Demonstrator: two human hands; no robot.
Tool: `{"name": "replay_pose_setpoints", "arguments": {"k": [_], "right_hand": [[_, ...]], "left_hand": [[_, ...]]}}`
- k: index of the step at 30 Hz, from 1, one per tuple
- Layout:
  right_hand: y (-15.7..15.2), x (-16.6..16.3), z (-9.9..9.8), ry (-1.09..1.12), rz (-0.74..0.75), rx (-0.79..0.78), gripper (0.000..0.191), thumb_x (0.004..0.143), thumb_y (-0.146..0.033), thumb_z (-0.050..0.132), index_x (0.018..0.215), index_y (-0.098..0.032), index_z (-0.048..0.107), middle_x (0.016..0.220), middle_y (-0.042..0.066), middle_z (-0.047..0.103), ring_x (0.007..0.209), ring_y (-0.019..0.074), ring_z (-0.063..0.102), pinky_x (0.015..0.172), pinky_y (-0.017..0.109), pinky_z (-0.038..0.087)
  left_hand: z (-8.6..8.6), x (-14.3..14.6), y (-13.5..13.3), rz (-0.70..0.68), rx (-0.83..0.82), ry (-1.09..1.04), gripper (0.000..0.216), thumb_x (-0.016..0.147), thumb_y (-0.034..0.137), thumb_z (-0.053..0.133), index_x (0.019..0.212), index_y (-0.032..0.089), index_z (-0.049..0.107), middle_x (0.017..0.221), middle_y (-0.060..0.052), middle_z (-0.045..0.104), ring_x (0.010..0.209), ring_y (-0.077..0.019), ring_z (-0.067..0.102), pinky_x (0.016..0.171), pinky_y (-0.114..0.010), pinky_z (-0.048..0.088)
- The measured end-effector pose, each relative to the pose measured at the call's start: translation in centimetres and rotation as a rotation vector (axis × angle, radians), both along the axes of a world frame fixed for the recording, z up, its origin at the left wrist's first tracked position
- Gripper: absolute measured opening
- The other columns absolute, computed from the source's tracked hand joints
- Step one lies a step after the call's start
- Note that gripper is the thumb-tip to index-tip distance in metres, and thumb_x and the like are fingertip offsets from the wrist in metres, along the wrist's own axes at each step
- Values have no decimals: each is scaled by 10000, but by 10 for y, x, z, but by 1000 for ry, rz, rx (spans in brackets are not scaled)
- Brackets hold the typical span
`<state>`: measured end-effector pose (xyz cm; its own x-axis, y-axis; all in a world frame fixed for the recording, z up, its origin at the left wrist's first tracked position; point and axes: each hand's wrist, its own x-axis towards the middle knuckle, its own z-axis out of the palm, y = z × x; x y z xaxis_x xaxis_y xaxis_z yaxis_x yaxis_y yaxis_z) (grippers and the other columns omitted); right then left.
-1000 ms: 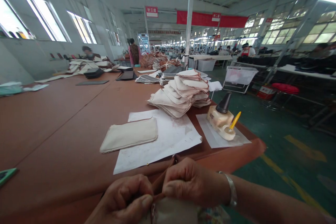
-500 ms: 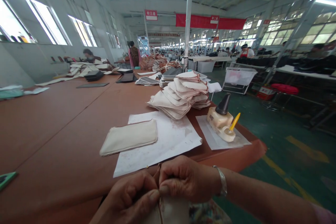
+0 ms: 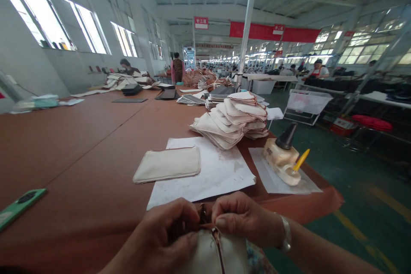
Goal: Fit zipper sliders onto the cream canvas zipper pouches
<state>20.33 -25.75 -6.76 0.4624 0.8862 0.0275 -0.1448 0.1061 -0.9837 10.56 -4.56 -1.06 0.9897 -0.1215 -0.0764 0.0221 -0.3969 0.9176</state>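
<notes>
At the table's front edge, a cream fabric pouch piece (image 3: 205,250) with a brown zipper (image 3: 219,248) down its middle is between my hands. My left hand (image 3: 167,231) is closed on the pouch's left top edge, thumb on the near face. Thumb and fingers of my right hand (image 3: 240,218), with a silver bracelet at the wrist, pinch the top edge at the right of the zipper end. A small metal part shows at that end. Beyond my hands, a flat cream pouch piece (image 3: 167,165) lies partly on a white paper sheet (image 3: 208,184).
A stack of cream pieces (image 3: 227,120) leans behind the paper. On the right corner sit a glue container with a black cone (image 3: 282,150) and a yellow-handled applicator (image 3: 302,159). A green phone (image 3: 22,207) lies at left on the brown table (image 3: 96,158). Co-workers are farther back.
My view has turned left, so the table things sit further right. My hands have moved apart at the top edge, and the pouch's zipper end now shows between them.
</notes>
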Motion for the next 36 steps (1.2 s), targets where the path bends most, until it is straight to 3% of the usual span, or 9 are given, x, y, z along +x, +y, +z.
{"name": "replay_pose_setpoints", "arguments": {"k": [6,9,14,19,24,27,30,32,36], "right_hand": [[0,-7,3,-55,-31,-37,362,892,-433,644,975,-85,700,773,32,567,671,93,428,600,211,318],[1,-9,7,-47,-44,-38,369,878,-439,658,978,-90,722,798,47,609,696,104,461,624,214,347],[3,-12,5,114,-64,-32,380,816,-436,728,941,-77,728,793,57,636,668,93,493,620,204,365],[8,-13,1,322,-73,-4,361,739,-397,791,884,-72,729,789,69,654,637,91,527,603,202,374],[4,-11,-5,115,-105,-39,358,792,-416,738,879,-69,718,757,35,600,648,84,461,622,210,350],[-3,-10,-6,-88,-92,-100,345,870,-409,651,914,-71,706,734,17,561,641,85,418,599,211,323],[-6,-10,-4,-104,-82,-99,329,893,-394,616,941,-78,694,734,11,545,639,87,411,587,209,317],[-6,-10,-2,-107,-77,-93,316,894,-385,612,930,-81,690,749,16,552,659,92,426,600,208,332],[-3,-11,1,-129,-51,-94,288,895,-354,595,924,-81,683,742,13,558,642,87,426,581,196,337]], "left_hand": [[-7,-3,-2,-111,373,-499,194,871,107,475,809,203,632,792,-15,631,682,-115,587,630,-174,433],[-6,-3,0,-194,568,-570,247,892,88,450,892,221,658,861,-25,674,720,-129,642,630,-175,459],[-5,-3,-1,-328,1052,-751,241,856,55,448,766,190,625,703,-34,658,536,-166,631,495,-243,454],[-7,-4,-11,-347,1277,-839,283,811,-3,401,860,184,608,707,-35,666,533,-191,631,490,-280,447],[-22,-2,-4,-235,1162,-707,267,862,17,389,981,184,559,781,-37,626,605,-181,624,549,-263,443],[-26,1,5,-152,902,-588,186,941,87,378,897,204,515,755,-5,577,600,-146,593,561,-238,410],[-21,5,10,-182,578,-450,186,995,185,357,878,207,500,757,11,574,653,-125,579,625,-209,411],[-16,8,11,-230,466,-384,137,975,265,445,884,203,528,762,16,579,658,-123,550,616,-198,399],[-10,13,7,-241,451,-240,121,827,266,678,783,190,596,723,30,593,625,-111,510,565,-182,362]]}}
